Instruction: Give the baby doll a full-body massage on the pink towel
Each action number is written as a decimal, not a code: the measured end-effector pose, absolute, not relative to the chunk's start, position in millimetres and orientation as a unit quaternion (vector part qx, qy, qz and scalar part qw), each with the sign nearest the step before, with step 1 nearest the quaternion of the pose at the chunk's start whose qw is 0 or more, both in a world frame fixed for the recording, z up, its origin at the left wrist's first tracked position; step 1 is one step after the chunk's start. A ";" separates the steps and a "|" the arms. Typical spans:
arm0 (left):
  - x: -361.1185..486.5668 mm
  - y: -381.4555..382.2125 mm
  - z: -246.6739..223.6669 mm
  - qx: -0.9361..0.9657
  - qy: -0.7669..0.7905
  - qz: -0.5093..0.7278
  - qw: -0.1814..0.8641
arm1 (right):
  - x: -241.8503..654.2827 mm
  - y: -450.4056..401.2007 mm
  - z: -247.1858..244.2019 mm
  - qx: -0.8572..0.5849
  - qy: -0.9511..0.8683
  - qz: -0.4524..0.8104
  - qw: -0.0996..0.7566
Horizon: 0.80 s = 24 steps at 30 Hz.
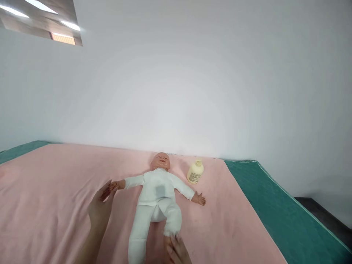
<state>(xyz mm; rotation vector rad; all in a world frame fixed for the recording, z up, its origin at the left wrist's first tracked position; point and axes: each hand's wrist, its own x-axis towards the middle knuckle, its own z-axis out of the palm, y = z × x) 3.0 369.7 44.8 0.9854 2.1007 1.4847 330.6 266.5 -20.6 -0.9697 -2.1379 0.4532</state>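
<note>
A baby doll (158, 189) in a white cloth body lies on its back, head toward the wall and arms spread. A grey square patch marks its chest. My left hand (101, 205) is closed around the doll's hand at the left, with the thumb and fingers on either side. Down at the bottom edge, my right hand (179, 251) has its fingers curled on the doll's bare lower leg at the right; part of this hand is cut off by the frame and slightly blurred. A pale yellow bottle (195, 172) with printed text stands beside the doll's head, apart from both hands.
Under the doll is a pink sheet (55, 190) with soft wrinkles. Green cloth (255, 194) shows along the right side and at the far left. A plain white wall (176, 80) rises behind the far edge. Something dark (324, 211) sits low at the far right.
</note>
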 end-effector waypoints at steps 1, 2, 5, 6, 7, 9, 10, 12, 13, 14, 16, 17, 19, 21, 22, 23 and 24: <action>11.7 368.6 51.6 0.354 0.741 0.540 0.182 | 332.0 272.9 -17.0 -0.364 -0.837 0.157 0.378; 21.1 367.2 58.3 0.367 0.736 0.545 0.161 | 331.9 278.1 -10.4 -0.357 -0.837 0.140 0.391; 51.6 361.8 73.7 0.444 0.709 0.539 0.096 | 324.2 288.0 24.6 -0.400 -0.803 0.143 0.418; 61.5 360.2 76.1 0.477 0.694 0.533 0.085 | 320.4 290.2 38.7 -0.414 -0.793 0.164 0.416; 70.8 359.0 76.7 0.516 0.673 0.524 0.081 | 316.5 292.4 52.5 -0.426 -0.784 0.187 0.411; 86.5 358.1 72.8 0.601 0.617 0.502 0.074 | 309.9 297.6 76.1 -0.434 -0.776 0.228 0.396; 92.6 358.2 68.8 0.643 0.584 0.491 0.065 | 307.4 300.5 84.9 -0.434 -0.773 0.243 0.393; 100.9 359.4 59.3 0.706 0.527 0.472 0.030 | 304.0 306.4 96.1 -0.431 -0.767 0.263 0.395; 103.3 360.0 54.8 0.725 0.506 0.467 0.008 | 302.9 309.1 98.9 -0.430 -0.764 0.270 0.399; 104.6 360.6 51.0 0.736 0.493 0.463 -0.011 | 302.1 311.3 100.3 -0.429 -0.761 0.276 0.401; 104.9 361.1 46.5 0.744 0.482 0.461 -0.035 | 301.0 313.9 100.1 -0.426 -0.758 0.284 0.404; 104.0 360.9 45.8 0.745 0.481 0.461 -0.039 | 300.6 314.2 99.0 -0.425 -0.757 0.286 0.406; 100.9 359.8 46.6 0.740 0.487 0.463 -0.033 | 300.1 313.3 95.2 -0.428 -0.752 0.288 0.410; 96.0 357.4 49.1 0.726 0.502 0.471 -0.013 | 300.6 310.3 88.8 -0.437 -0.741 0.288 0.421; 92.7 355.7 50.6 0.713 0.513 0.477 0.001 | 301.5 308.1 84.4 -0.440 -0.735 0.287 0.429; 88.8 353.9 52.2 0.696 0.528 0.487 0.016 | 302.9 305.2 79.0 -0.442 -0.728 0.285 0.439; 84.2 352.0 53.7 0.671 0.548 0.499 0.032 | 304.9 301.7 72.7 -0.443 -0.722 0.282 0.451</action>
